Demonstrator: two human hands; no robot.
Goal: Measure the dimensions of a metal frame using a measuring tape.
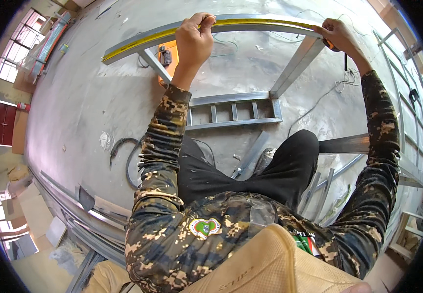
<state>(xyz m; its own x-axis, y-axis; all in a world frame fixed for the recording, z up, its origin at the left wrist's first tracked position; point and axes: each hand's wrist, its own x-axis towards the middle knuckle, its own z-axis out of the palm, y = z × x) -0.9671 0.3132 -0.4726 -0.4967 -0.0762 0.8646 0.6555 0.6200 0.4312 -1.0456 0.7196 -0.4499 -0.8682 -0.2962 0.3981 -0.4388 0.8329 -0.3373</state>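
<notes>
A yellow tape measure blade lies stretched along a grey metal bar at the far side, reaching its left end. My right hand is closed round the orange and black tape measure case at the bar's right end. Over the bar, left of its middle, my left hand is curled, with thumb and fingers pressed together beside the blade. Whatever it pinches is hidden by the fingers. The bar tops a metal frame, whose upright runs down to a ladder-like lower section with several short crosspieces.
An orange power tool or case sits on the floor behind my left forearm. A dark cable and thin wires cross the concrete floor. Metal lengths lie at the lower left. A barred metal frame stands at the right.
</notes>
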